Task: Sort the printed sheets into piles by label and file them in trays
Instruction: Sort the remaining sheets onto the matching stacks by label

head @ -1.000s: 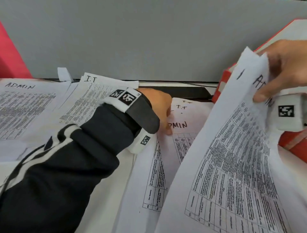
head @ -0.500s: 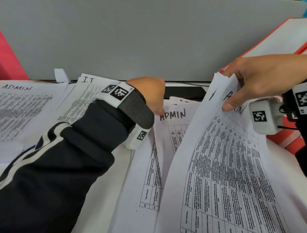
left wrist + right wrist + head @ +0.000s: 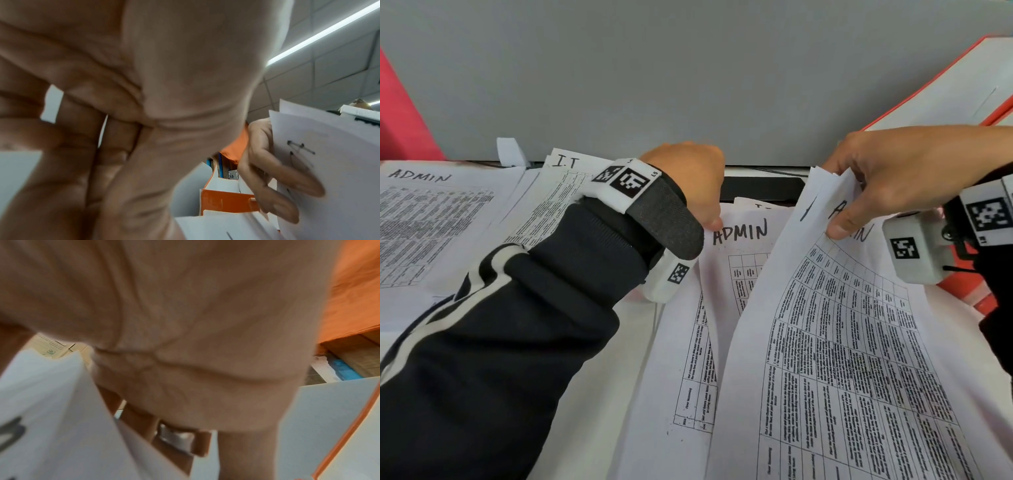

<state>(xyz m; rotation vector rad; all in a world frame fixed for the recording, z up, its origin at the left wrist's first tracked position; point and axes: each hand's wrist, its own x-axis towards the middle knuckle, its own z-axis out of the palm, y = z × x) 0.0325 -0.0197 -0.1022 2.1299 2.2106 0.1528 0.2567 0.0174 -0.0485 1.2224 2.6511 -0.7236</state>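
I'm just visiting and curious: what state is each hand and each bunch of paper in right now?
Left hand: curled, fingertips on the uncovered ADMIN sheet.
Right hand: pinching the lifted sheets' top edge.
Lifted sheets: raised, bowed.
ADMIN sheet: uncovered, label readable.
ADMIN pile: flat, far left.
I.T pile: flat, partly under the sleeve.

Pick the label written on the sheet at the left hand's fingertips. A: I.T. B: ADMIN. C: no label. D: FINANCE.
B: the head view shows ADMIN handwritten at the top of the sheet where the left hand touches it, while the right hand pinches the lifted sheets aside.
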